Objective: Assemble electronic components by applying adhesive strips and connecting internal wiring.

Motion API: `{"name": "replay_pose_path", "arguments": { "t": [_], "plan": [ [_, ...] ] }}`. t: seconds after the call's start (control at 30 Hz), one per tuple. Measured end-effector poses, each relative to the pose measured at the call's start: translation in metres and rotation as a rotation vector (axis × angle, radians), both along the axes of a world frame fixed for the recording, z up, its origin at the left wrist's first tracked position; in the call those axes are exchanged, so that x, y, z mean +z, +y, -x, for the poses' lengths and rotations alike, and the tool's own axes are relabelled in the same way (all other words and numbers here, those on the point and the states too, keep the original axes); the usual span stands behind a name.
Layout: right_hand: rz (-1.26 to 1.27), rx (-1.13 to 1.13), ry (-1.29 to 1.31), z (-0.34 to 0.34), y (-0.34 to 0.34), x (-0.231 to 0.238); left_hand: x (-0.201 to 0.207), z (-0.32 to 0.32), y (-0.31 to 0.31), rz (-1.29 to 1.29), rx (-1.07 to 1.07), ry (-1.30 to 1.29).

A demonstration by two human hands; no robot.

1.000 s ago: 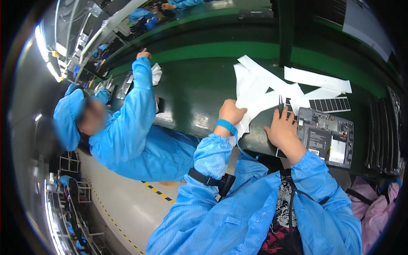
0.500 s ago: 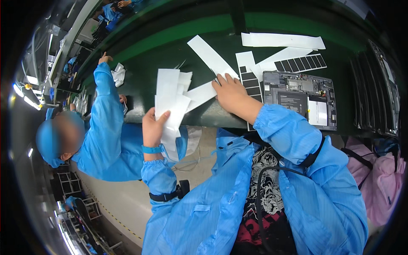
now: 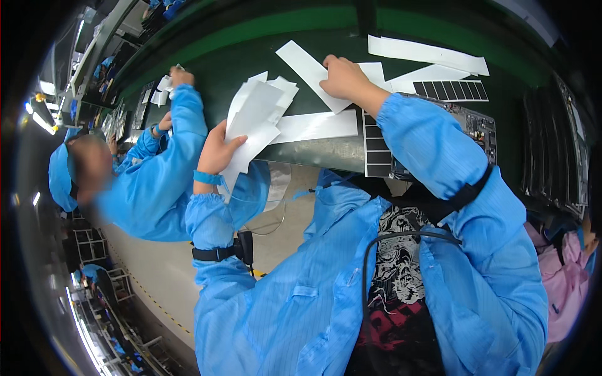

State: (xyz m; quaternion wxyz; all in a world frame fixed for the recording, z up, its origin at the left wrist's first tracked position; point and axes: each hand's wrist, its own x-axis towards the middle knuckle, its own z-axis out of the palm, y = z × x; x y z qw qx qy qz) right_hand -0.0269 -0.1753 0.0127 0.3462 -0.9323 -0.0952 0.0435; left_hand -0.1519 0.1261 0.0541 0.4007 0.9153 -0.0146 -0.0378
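Note:
A fanned bunch of white paper strips (image 3: pixel 257 109) is held by my left hand (image 3: pixel 218 150), thumb on top. My right hand (image 3: pixel 348 80) has its fingers curled at the edge of a slanting white strip (image 3: pixel 307 69) on the table. Another white strip (image 3: pixel 316 127) lies crosswise between the bunch and a sheet of black rectangular labels (image 3: pixel 377 147). Beyond my right forearm is an opened laptop base (image 3: pixel 481 122) with exposed circuitry, mostly hidden under my sleeve. A second sheet of black labels (image 3: pixel 450 91) rests beyond the laptop.
More white strips (image 3: pixel 429 55) lie at the back right of the dark green table (image 3: pixel 219 72). Dark panels (image 3: pixel 552 138) stand in a row at the right edge. A co-worker in blue (image 3: pixel 150 169) reaches over the table close by on my left.
My right hand has moved away from me, from the crosswise strip to the slanting one. The left hand still holds the bunch. The co-worker's arm has shifted toward me.

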Motion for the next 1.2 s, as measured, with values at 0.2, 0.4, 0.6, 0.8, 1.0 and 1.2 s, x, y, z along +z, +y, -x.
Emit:
{"name": "replay_pose_path", "arguments": {
  "t": [0.2,0.4,0.6,0.8,1.0,1.2],
  "plan": [
    [0.23,-0.052,-0.169,0.003,0.034,-0.006,0.009,0.005,-0.007,-0.212,-0.022,-0.381],
    [0.032,-0.007,-0.123,-0.014,0.023,-0.007,-0.009,0.006,-0.014,-0.45,-0.014,-0.72],
    [-0.009,0.232,-0.391,-0.033,-0.016,0.022,-0.023,-0.008,-0.019,-0.609,-0.212,-0.646],
    [0.137,0.25,-0.398,-0.028,-0.02,0.092,-0.003,-0.038,-0.008,-0.539,-0.201,-0.429],
    [0.402,0.344,-0.502,-0.047,-0.008,0.066,-0.007,-0.055,-0.014,-0.563,-0.236,-0.285],
    [0.446,0.306,-0.363,-0.05,-0.01,0.027,-0.013,-0.059,-0.017,-0.564,-0.119,-0.18]
  ]
}}
